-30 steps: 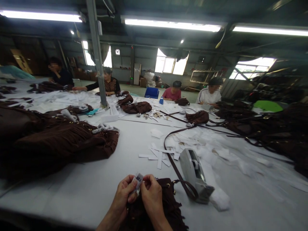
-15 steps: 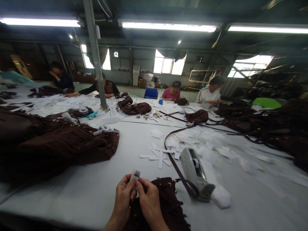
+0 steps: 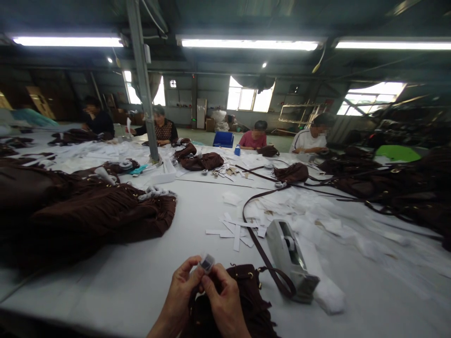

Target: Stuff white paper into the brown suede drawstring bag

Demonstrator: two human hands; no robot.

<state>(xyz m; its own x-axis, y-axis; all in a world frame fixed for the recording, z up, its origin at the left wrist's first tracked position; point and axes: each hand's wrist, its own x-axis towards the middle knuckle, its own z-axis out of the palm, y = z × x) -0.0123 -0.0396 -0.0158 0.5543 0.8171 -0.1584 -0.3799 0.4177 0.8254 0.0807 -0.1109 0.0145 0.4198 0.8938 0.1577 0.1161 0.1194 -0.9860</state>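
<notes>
Both hands, left hand [image 3: 181, 293] and right hand [image 3: 221, 300], pinch together on a small white tag [image 3: 206, 263] above the brown bag [image 3: 246, 295], the tag now tipped rightward. A tape dispenser [image 3: 291, 258] sits just right; paper strips [image 3: 236, 232] lie beyond.

Brown fringed bag [image 3: 243, 300] at the table's near edge: matt, suede-like cloth, small metal rings. Its strap [image 3: 262, 244]: smooth, leather-like. Small piece [image 3: 207, 263] pinched between left hand [image 3: 181, 293] and right hand [image 3: 223, 300]: pale, slightly glossy. Tape dispenser [image 3: 291, 258]: grey plastic, smooth. Paper strips [image 3: 234, 230]: white, matt. Table [image 3: 123, 277]: pale, smooth, dull sheen.
</notes>
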